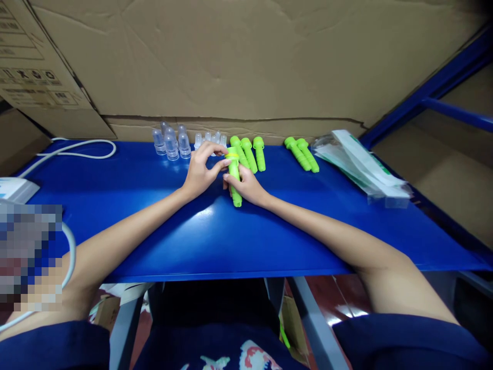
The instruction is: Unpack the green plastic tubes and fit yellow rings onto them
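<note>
My right hand (247, 186) is closed round the shaft of a bright green plastic tube (234, 181) that stands tilted on the blue table (154, 216). My left hand (202, 167) pinches the yellowish cap end of the same tube with thumb and fingers. Just behind lie three more green tubes (250, 153) side by side. A further pair of green tubes (302, 153) lies to the right. Several clear plastic caps (171, 141) stand at the back left of my hands.
A stack of clear plastic bags (360, 163) lies at the right of the table. A white cable (82, 149) loops at the back left, near a white device (15, 189). Brown cardboard (246, 67) walls the back. A blue metal frame (442, 87) rises at right.
</note>
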Demonstrator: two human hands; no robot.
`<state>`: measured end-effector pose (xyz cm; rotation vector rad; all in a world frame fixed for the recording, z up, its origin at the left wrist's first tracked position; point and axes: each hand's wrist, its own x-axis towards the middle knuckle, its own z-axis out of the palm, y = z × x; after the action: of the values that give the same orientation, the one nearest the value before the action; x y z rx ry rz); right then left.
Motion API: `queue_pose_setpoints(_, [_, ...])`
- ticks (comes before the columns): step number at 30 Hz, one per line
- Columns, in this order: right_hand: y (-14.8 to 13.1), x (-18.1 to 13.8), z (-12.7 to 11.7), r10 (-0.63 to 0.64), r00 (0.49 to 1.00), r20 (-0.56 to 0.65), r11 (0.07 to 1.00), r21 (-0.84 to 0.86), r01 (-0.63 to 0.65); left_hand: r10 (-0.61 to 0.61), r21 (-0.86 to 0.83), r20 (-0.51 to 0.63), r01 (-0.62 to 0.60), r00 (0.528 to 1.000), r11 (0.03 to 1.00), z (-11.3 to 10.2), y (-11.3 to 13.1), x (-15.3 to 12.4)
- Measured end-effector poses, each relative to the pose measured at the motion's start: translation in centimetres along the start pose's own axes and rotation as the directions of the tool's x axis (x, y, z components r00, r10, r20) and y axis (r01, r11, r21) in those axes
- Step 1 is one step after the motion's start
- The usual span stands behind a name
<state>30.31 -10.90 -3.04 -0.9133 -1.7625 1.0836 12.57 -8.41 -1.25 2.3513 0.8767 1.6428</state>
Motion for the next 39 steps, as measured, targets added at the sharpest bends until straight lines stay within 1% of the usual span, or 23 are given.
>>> queue_pose_setpoints(2, [-0.1, 0.0, 0.0, 0.006, 1.0, -0.006, 1.0, 0.003, -0.006, -0.001, 0.007, 0.007, 0.001, 1.0, 1.0, -0.1, -0.1, 0.1])
queue_pose_setpoints(8, [-0.1, -0.1, 0.0, 0.019, 1.0, -0.004, 1.0, 0.012, -0.019, -0.061, 0.025, 0.024, 0.061, 0.998, 0.998, 0.0, -0.1, 0.1])
queue_pose_setpoints(13, [-0.1, -0.1, 0.0, 0.022, 1.0, -0.01, 1.0, 0.003, -0.022, -0.092, 0.034, 0.002, 0.092, 0.996, 0.995, 0.1, 0.4, 0.0])
queue_pose_setpoints(15, [-0.1, 0.0, 0.0, 0.02, 1.0, -0.012, 1.0, 0.002, -0.02, -0.116, 0.048, -0.007, 0.116, 0.993, 0.992, 0.1, 0.4, 0.0])
queue_pose_setpoints(17, [0.0, 0.0, 0.0, 0.017, 1.0, -0.016, 1.0, 0.004, -0.017, -0.118, 0.021, -0.004, 0.118, 0.993, 0.993, 0.0, 0.2, 0.1])
queue_pose_setpoints(22, [0.1, 0.0, 0.0, 0.02, 1.0, -0.018, 1.0, 0.017, -0.02, -0.123, -0.112, 0.022, 0.124, 0.992, 0.986, 0.0, -0.3, 0.1])
queue_pose_setpoints(27, [0.2, 0.2, 0.0, -0.008, 0.999, -0.05, 1.0, 0.025, 0.009, -0.137, -0.075, 0.091, 0.144, 0.986, 0.987, 0.5, 0.5, -0.7])
queue_pose_setpoints(29, [0.2, 0.2, 0.0, -0.008, 0.999, -0.048, 1.0, 0.027, 0.009, -0.133, -0.059, 0.077, 0.138, 0.988, 0.989, 0.7, 0.6, -0.9])
queue_pose_setpoints(34, [0.2, 0.2, 0.1, -0.009, 0.999, -0.032, 0.999, 0.038, 0.011, -0.111, 0.001, -0.032, 0.111, 0.993, 0.994, 0.8, 0.2, -1.0])
queue_pose_setpoints(39, [0.0, 0.1, 0.2, -0.043, 0.998, -0.04, 0.999, -0.025, 0.042, -0.09, 0.028, -0.055, 0.092, 0.994, 0.995, 0.8, 0.3, -1.0])
